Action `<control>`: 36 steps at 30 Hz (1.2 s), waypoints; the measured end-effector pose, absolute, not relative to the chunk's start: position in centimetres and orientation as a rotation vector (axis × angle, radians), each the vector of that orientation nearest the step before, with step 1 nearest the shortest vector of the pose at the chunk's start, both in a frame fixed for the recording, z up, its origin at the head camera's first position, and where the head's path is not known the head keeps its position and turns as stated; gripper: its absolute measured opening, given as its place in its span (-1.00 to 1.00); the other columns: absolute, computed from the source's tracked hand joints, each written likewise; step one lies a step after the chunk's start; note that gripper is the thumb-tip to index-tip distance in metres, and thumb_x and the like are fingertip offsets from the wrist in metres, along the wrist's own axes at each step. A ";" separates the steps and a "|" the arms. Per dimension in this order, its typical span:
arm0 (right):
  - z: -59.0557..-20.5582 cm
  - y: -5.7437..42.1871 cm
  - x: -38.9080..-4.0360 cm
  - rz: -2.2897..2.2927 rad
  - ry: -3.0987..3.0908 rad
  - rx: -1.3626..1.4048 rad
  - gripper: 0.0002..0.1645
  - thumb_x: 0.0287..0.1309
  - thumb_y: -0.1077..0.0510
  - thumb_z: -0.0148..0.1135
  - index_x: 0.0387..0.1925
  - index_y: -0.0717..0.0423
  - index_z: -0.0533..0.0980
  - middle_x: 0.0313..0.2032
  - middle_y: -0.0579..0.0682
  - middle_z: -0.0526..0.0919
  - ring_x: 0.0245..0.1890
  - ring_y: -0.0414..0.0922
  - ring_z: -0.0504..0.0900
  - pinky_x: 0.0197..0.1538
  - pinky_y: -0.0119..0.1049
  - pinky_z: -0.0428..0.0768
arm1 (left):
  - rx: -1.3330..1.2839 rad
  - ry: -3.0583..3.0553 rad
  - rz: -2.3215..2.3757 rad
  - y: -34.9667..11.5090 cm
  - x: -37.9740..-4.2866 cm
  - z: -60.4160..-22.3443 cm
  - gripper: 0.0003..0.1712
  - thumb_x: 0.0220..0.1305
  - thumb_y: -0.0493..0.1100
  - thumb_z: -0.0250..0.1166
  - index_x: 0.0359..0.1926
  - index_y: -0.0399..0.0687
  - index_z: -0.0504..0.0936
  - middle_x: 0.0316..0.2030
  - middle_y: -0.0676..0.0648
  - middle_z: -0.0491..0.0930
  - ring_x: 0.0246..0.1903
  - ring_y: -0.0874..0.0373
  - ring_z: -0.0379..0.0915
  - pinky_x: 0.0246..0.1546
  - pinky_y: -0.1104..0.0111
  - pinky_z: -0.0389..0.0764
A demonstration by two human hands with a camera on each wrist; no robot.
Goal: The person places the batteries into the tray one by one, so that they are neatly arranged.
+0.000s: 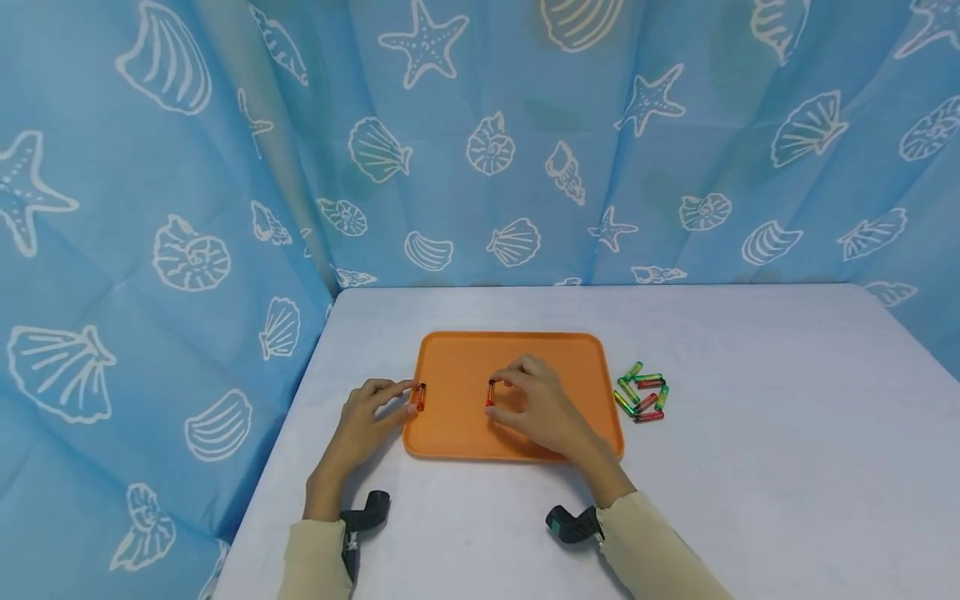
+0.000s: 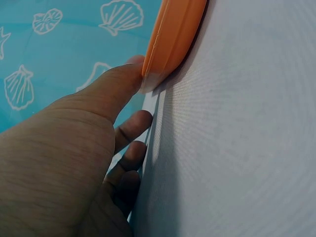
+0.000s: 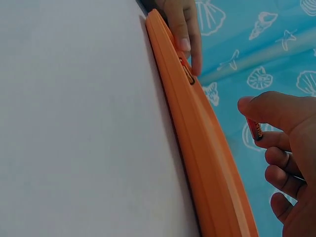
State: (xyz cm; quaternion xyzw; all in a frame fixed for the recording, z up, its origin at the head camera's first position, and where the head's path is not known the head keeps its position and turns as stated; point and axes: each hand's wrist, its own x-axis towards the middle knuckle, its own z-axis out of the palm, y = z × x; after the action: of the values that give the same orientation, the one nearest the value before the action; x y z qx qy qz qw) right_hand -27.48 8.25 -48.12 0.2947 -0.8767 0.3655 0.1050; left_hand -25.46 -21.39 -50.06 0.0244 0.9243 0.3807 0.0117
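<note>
On the left part of the orange tray [image 1: 457,437] lies a small red battery [image 1: 422,397] with a dark end. My left hand [image 1: 367,421] is at the tray's left rim, its index finger and thumb stretched apart beside the two ends of that battery. In the left wrist view, the left thumb [image 2: 108,89] touches the tray rim. Over the middle of the tray, my right hand [image 1: 542,406] pinches a second red battery [image 3: 255,129] by its ends, between thumb and index finger. The other right fingers are loosely curled.
Right of the tray, several red and green batteries [image 1: 649,401] lie in a loose pile on the white-covered table [image 1: 750,467]. A blue curtain [image 1: 450,200] with shell prints hangs behind and to the left. Each wrist carries a black camera mount [image 1: 572,525].
</note>
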 end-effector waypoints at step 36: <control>-49.6 0.8 -29.5 0.978 -2.771 0.918 -0.41 0.10 -0.13 0.48 0.10 0.07 0.61 -0.13 -0.13 0.40 -0.01 -0.11 0.35 0.05 -0.14 0.33 | 0.169 2.944 1.182 -21.7 -25.5 -50.2 -0.50 0.35 0.11 0.32 0.29 0.26 0.58 0.18 -0.10 0.43 0.21 -0.11 0.22 0.21 -0.15 0.33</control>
State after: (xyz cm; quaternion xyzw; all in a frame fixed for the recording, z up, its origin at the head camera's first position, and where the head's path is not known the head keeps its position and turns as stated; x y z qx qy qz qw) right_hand -29.49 0.80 -49.63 0.2980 -0.8996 0.3176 0.0314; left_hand -25.46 -21.67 -50.24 0.0532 0.9265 0.3720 -0.0175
